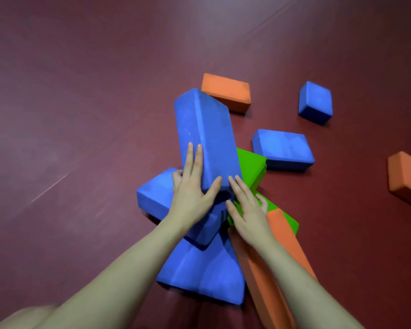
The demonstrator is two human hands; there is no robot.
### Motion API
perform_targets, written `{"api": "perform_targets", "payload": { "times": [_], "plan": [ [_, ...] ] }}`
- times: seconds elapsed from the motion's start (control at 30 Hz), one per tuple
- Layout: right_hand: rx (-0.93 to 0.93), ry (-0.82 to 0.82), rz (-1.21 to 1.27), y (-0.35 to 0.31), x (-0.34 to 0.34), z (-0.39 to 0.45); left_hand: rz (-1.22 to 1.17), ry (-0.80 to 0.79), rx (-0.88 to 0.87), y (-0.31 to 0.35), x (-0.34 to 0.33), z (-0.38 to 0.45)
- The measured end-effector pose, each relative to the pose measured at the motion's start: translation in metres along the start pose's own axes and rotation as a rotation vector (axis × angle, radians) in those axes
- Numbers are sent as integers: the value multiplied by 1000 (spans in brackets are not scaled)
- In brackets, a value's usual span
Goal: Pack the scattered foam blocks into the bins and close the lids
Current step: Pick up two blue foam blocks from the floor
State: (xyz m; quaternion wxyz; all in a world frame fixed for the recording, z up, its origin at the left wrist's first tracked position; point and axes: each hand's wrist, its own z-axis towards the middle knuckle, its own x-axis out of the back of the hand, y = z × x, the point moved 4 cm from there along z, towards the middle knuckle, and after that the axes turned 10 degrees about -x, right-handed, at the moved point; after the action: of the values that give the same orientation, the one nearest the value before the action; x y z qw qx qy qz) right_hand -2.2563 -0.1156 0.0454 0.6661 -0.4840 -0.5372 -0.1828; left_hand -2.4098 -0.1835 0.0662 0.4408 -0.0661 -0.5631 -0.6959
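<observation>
You are gathering blocks into a pile on the dark red floor (81, 115). No bin shows here, so I cannot tell how far you must carry them.

The biggest thing to mind is the long blue block (207, 136) on top of the pile. It lies tilted, its near end low by your hands and its far end lifted and pointing away from you, a little to the left. Its long side runs from you toward the far orange block (226, 92).

Your left hand (190, 188) lies flat on it with fingers straight and spread, thumb out to the side. Your right hand (247, 210) is flat too, fingers straight, their tips touching the near end of that block, with the palm over the green block (249, 162) and the long orange block (271, 257). Neither hand is curled round anything.

To do this step well, I think you should slide one hand under the low end and keep the other on top, so the soft foam does not tip off. Lift it along its long side, not across.

Under it sit a blue block on the left (157, 193) and a wide blue block near you (204, 271).

Smaller ones wait well apart on the right: a flat blue block (282, 148), a little blue cube (316, 102) and an orange block at the edge (406, 176).
</observation>
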Motion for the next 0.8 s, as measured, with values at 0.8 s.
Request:
{"api": "perform_targets", "payload": {
  "times": [0.8],
  "plan": [
    [110,-283,-544,-58,-47,8,788,245,45,-40,137,-70]
  ]
}}
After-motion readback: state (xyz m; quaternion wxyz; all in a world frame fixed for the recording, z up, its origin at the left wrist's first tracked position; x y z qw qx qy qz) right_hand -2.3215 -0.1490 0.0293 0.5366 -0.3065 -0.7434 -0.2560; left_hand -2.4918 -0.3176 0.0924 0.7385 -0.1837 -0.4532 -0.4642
